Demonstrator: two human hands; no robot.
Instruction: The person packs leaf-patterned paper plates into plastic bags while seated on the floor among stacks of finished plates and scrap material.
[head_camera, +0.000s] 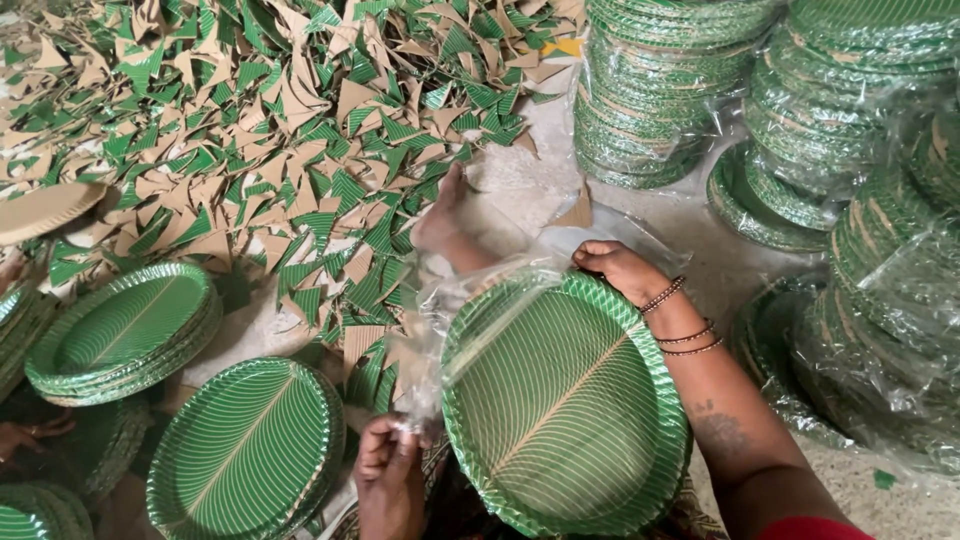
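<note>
My left hand (388, 470) pinches the clear plastic bag (470, 300) at its near edge, while my right hand (620, 268) grips the far rim of the stack of green leaf-print paper plates (560, 400) in my lap. Two more plate stacks (125, 330) sit left; triangular offcuts (280, 140) litter the floor beyond.

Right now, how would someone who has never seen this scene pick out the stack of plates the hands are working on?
Start at the wide litter of green and tan paper offcuts across the floor, then drop to the lower middle of the view. The plate stack there is green with a leaf-vein print, like the bare stacks to its left. Only this one is tilted up, between right hand and left hand, with clear plastic film at its rim.
</note>
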